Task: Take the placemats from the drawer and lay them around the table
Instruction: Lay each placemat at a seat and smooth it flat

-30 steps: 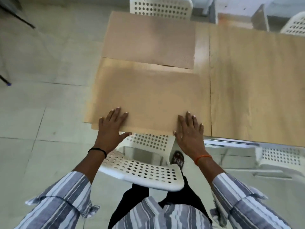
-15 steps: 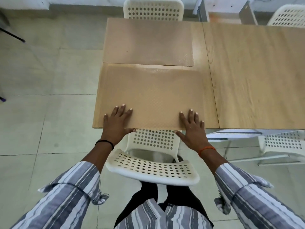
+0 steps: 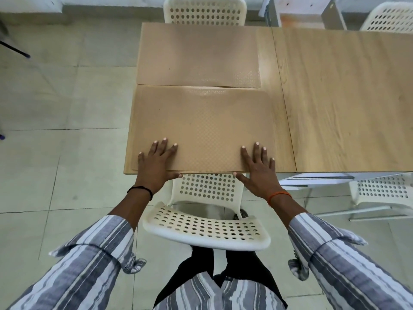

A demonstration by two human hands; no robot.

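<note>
Two tan textured placemats lie on the left end of the wooden table [image 3: 346,97]. The far placemat [image 3: 196,54] lies flat by the far edge. The near placemat [image 3: 201,121] lies flat in front of me, its near edge level with the table's near edge and its far edge touching the far mat. My left hand [image 3: 156,166] rests on the near mat's left front corner and my right hand [image 3: 259,168] on its right front corner. On both hands the fingers are spread on top and the thumb is hooked at the front edge.
A white perforated chair [image 3: 207,229] stands between me and the table. Another white chair [image 3: 204,11] is tucked in at the far side. Two more stand at the right, one near [image 3: 384,193] and one far [image 3: 391,17]. Tiled floor lies to the left.
The near placemat overhung the table's front and left edges a second ago. It has been slid forward and squared up, and now lies fully on the table. My hands stayed at its front corners.
</note>
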